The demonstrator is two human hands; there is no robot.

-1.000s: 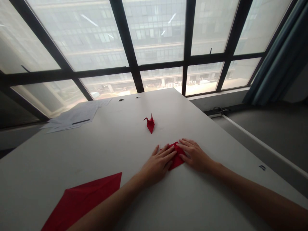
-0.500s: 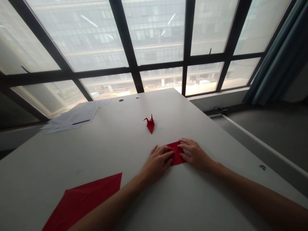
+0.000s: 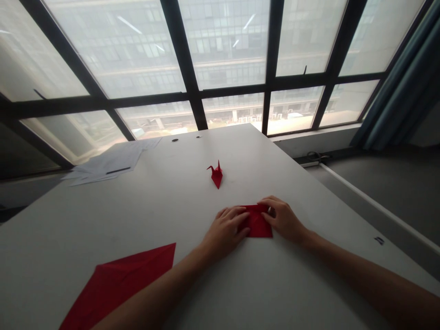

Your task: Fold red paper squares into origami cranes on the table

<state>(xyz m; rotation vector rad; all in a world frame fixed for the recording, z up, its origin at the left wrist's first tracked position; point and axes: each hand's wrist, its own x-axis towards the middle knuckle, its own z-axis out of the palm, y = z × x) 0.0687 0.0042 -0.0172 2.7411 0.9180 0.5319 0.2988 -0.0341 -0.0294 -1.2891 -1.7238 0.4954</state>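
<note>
A small folded square of red paper (image 3: 258, 224) lies on the white table between my two hands. My left hand (image 3: 227, 228) rests on its left part with the fingers spread and lying flat, hiding that edge. At the far right corner, my right hand (image 3: 282, 221) has thumb and fingers curled together in a pinch on the paper. Beyond the hands stands a red origami crane (image 3: 217, 175), touched by neither. A larger sheet of red paper (image 3: 130, 279), with creases, lies at the lower left, partly hidden under my left forearm.
White papers (image 3: 110, 160) with a dark pen (image 3: 118, 171) on them lie at the table's far left. A small dark object (image 3: 379, 240) sits near the right edge of the table (image 3: 309, 293). Windows and a blue curtain (image 3: 395, 96) stand beyond.
The red paper now lies straighter, its near edge level. My right hand has gone from lying with spread fingers to a pinch at the far right corner. The left hand stays on the paper.
</note>
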